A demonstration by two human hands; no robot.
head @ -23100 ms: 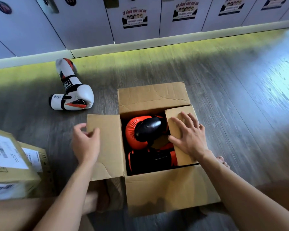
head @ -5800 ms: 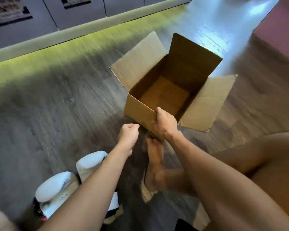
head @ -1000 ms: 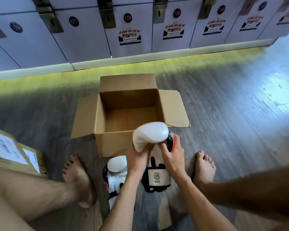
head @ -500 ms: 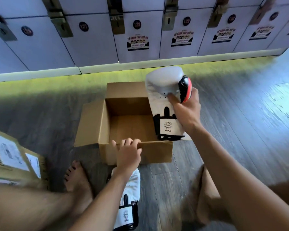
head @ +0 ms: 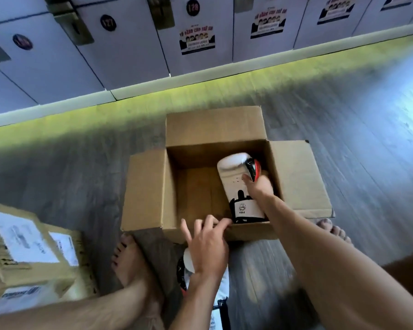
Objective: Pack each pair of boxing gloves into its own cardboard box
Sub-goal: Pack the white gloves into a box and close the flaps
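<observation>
An open cardboard box (head: pixel 196 233) stands on the floor in front of me, flaps spread. My right hand (head: pixel 260 188) grips a white boxing glove (head: pixel 234 173) with a red and black thumb, down inside the box on its right side. My left hand (head: pixel 206 244) hovers at the box's near wall with fingers spread, holding nothing. The second white glove (head: pixel 221 291) lies on the floor below that hand, mostly hidden by my wrist and forearm.
Two closed cardboard boxes with white labels (head: pixel 22 253) sit at the left. My bare feet (head: pixel 131 265) flank the open box. A row of numbered lockers (head: pixel 129 44) lines the wall behind. Grey wood floor (head: pixel 355 115) stretches to the right.
My right hand has lowered the white glove from above the box down into it. My left hand has lifted off the box's near edge and spread its fingers.
</observation>
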